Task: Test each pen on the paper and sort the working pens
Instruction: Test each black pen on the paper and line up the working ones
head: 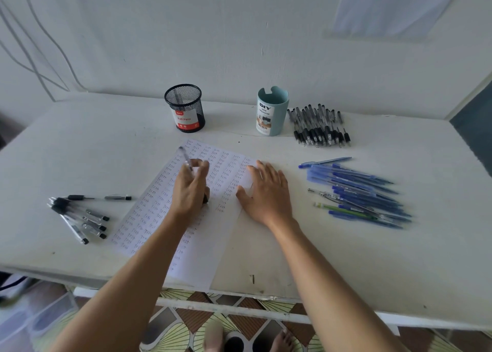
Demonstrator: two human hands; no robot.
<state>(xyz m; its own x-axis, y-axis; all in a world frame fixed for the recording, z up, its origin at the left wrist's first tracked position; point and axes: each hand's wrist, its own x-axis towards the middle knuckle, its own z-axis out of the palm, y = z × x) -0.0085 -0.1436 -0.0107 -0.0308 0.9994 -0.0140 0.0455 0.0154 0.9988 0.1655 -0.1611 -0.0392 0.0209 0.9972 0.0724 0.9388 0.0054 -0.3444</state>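
Holding a pen [184, 156] in the left hand [190, 189] over the upper half of the paper [205, 245], fingers curled round the barrel; pinning the paper's right edge with the right hand [266, 192], fingers straight and spread flat. Probably light, stiff, slick plastic — prone to rolling and twisting in the grip, so best pinched low near the tip and pressed lightly. Nothing fragile bar the tip — black pens [77, 215] left of the paper, blue pens [359, 192] right of it, mesh cup [185, 108] beyond.
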